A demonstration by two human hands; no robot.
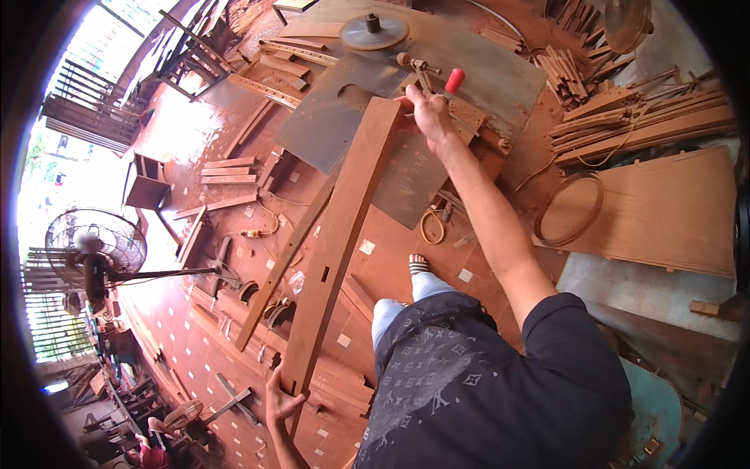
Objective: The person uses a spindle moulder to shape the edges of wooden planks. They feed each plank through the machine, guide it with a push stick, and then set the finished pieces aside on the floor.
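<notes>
A long brown wooden board (346, 242) with a small rectangular slot slants across the middle, held up off the floor. My left hand (283, 400) closes around its near lower end, thumb stretched across the wood. At the far end, my right hand (430, 119) grips the board's edge, some fingers hidden behind it. Just beyond that hand is a metal clamp fixture (422, 69) with a red handle (455, 80) on the machine table. The board's far end overlaps the grey metal plate (308, 133) of that table.
A round saw blade (373, 33) lies at the table's far side. A narrow strip (285, 262) with holes is left of the board. A standing fan (95, 248) is at left. Timber stacks (641, 129) and a wooden panel (664, 207) with a hoop (570, 209) are at right.
</notes>
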